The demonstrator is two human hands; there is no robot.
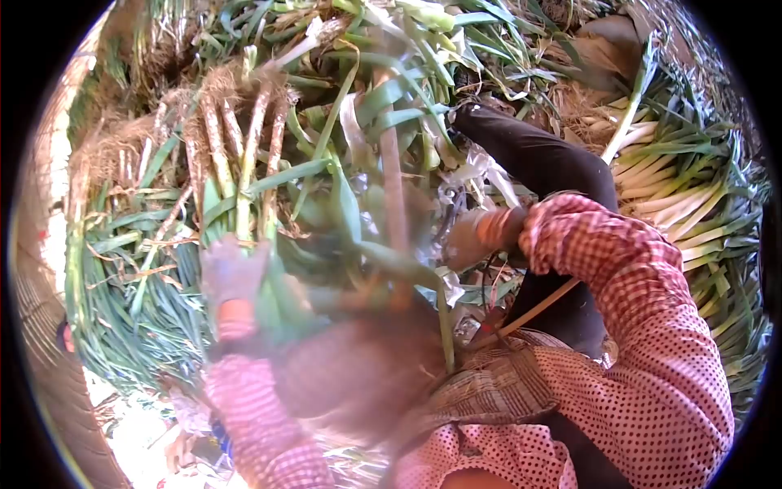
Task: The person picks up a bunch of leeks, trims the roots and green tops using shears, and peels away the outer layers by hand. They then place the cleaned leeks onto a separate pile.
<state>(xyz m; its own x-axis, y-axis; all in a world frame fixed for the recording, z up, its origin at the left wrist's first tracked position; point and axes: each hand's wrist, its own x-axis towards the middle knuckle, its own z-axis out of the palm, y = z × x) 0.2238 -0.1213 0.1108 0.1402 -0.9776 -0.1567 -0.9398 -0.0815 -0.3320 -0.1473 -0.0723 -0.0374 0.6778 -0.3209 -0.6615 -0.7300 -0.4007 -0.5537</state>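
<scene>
My left hand (234, 273), in a pale glove, is smeared by motion at the lower ends of upturned leeks (216, 147), whose hairy roots point away from me. It overlaps their green leaves, but whether its fingers close on them cannot be made out. My right hand (471, 240), also gloved, is in front of my body near my bent leg, beside loose green leaves and clear plastic (481, 175). Its fingers are blurred and partly hidden. A long leek leaf (349, 204) hangs between the two hands.
A wooden pole (391, 163) stands upright in the middle. Cleaned leeks with white stems (672, 200) are stacked at the right. More leeks and torn leaves (456, 41) pile up at the back. A thin stick (542, 306) slants by my lap.
</scene>
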